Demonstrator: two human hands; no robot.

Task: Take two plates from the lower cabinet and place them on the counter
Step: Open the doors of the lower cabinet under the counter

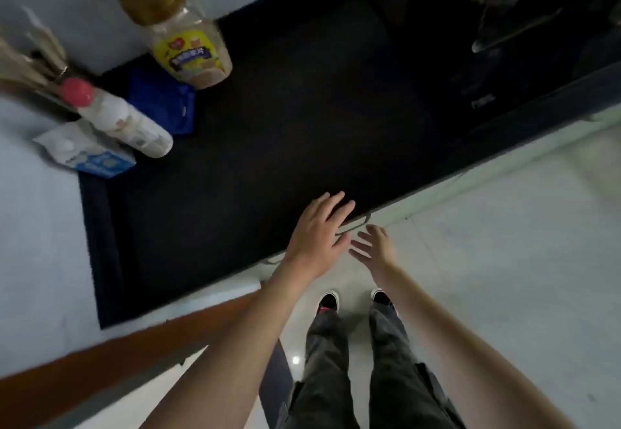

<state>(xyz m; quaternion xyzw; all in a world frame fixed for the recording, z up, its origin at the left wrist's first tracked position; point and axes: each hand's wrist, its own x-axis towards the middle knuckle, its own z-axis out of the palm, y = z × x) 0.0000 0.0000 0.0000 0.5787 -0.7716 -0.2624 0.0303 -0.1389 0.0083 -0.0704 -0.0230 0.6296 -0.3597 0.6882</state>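
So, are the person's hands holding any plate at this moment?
No. The left hand and the right hand are both open with spread fingers, empty, at the counter edge.

The light here is soft and even, and my forearms throw no hard shadows. The black counter swallows most of it, so the stove at the far right is nearly lost in the dark, with only faint grey glints. A small bright spot of glare sits on the pale floor near my feet. Everything looks slightly smeared; the jar and bottle are soft, and straight edges bow toward the corners.
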